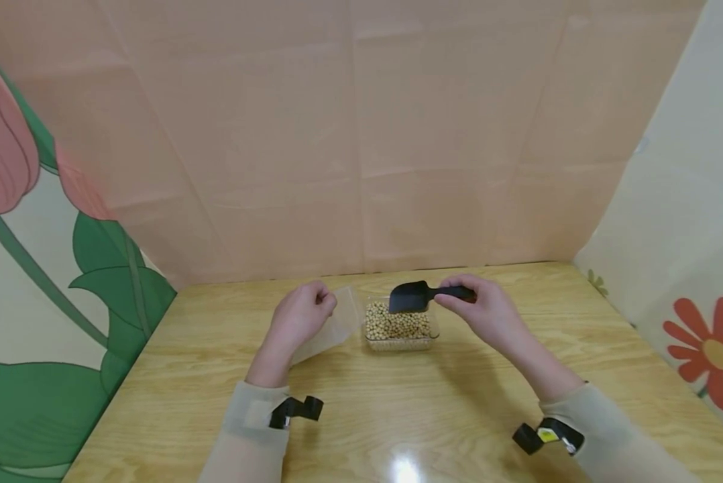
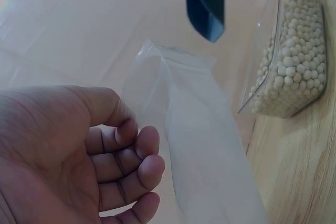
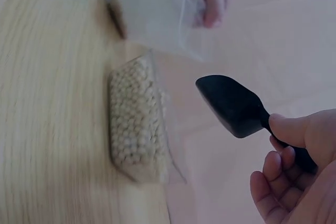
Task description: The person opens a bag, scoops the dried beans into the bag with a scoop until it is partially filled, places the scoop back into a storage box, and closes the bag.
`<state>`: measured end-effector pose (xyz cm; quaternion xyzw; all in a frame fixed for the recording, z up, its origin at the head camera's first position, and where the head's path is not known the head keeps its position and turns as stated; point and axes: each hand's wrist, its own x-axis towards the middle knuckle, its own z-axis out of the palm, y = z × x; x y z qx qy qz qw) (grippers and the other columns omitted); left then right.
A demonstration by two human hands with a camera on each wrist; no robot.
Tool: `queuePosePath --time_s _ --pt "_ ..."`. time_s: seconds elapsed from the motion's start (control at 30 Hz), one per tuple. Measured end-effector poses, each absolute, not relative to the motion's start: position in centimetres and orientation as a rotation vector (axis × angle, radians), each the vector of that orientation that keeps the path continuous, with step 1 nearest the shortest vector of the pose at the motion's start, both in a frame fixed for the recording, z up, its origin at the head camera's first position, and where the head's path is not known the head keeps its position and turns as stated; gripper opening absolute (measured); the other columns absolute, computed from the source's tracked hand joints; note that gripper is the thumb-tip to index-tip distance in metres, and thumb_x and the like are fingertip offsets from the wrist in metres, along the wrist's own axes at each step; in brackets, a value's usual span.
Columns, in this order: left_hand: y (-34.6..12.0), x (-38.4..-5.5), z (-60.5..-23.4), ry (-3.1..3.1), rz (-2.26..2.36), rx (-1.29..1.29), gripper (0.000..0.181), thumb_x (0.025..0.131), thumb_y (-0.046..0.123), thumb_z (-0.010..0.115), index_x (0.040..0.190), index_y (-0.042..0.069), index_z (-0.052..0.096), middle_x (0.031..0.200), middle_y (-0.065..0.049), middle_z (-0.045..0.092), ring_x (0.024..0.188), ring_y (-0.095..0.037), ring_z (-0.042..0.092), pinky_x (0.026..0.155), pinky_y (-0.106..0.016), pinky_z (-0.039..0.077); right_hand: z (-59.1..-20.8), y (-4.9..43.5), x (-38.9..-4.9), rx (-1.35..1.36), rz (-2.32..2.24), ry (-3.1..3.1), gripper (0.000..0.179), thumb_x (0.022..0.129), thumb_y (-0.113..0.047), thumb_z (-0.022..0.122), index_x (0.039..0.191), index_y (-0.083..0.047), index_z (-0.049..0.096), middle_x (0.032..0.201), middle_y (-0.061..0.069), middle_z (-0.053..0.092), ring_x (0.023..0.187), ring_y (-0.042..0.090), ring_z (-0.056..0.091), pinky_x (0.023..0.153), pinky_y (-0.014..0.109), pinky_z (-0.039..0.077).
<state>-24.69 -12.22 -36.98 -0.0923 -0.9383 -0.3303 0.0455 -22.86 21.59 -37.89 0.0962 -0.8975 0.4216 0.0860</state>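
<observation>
My left hand [image 1: 301, 314] pinches the top edge of a translucent zip bag [image 1: 336, 325] between thumb and forefinger. In the left wrist view the bag [image 2: 210, 145] hangs upright with its mouth partly parted. A black scoop [image 1: 408, 297] is gripped by its handle in my right hand [image 1: 489, 310]. Its blade hovers over a clear plastic box [image 1: 400, 345] filled with round, pale yellow beans [image 1: 388, 327]. No beans show in the scoop [image 3: 231, 106] in the right wrist view. The bag stands left of the box, apart from the scoop.
Everything sits on a light wood-grain table [image 1: 361, 416]. A pink-beige sheet [image 1: 361, 147] rises behind its back edge. Flower-printed panels stand at the left [image 1: 35, 402] and right [image 1: 669, 235]. Both sleeves carry black wrist cameras.
</observation>
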Motion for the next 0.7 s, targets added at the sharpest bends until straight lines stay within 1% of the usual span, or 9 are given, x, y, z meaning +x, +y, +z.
queuePosePath --time_s 0.23,0.5,0.7 --pt "-12.3 -24.7 -36.9 -2.866 -1.007 -0.283 0.02 0.107 0.015 0.058 0.088 0.013 0.065 0.085 0.0 0.069 0.066 -0.021 0.053 0.063 -0.037 0.042 -38.1 22.5 -23.0 0.309 1.174 -2.705 0.027 0.104 -0.031 0.081 0.121 -0.01 0.078 0.111 0.009 0.075 0.081 0.023 0.059 0.068 0.036 0.048" --pt "-12.2 -24.7 -37.1 -2.877 -1.023 -0.284 0.021 0.109 0.016 0.057 0.09 0.013 0.065 0.085 0.0 0.068 0.066 -0.021 0.052 0.063 -0.037 0.041 -38.1 23.5 -23.2 0.311 1.094 -2.753 0.03 0.104 -0.034 0.08 0.123 -0.011 0.078 0.116 0.012 0.077 0.082 0.024 0.061 0.067 0.038 0.049" --pt "-12.2 -24.7 -37.1 -2.879 -1.03 -0.28 0.021 0.109 0.018 0.056 0.091 0.014 0.066 0.085 0.001 0.068 0.065 -0.021 0.051 0.063 -0.037 0.041 -37.7 23.8 -23.4 0.337 0.974 -2.772 0.032 0.104 -0.034 0.08 0.125 -0.01 0.079 0.12 0.014 0.078 0.088 0.024 0.067 0.072 0.04 0.051"
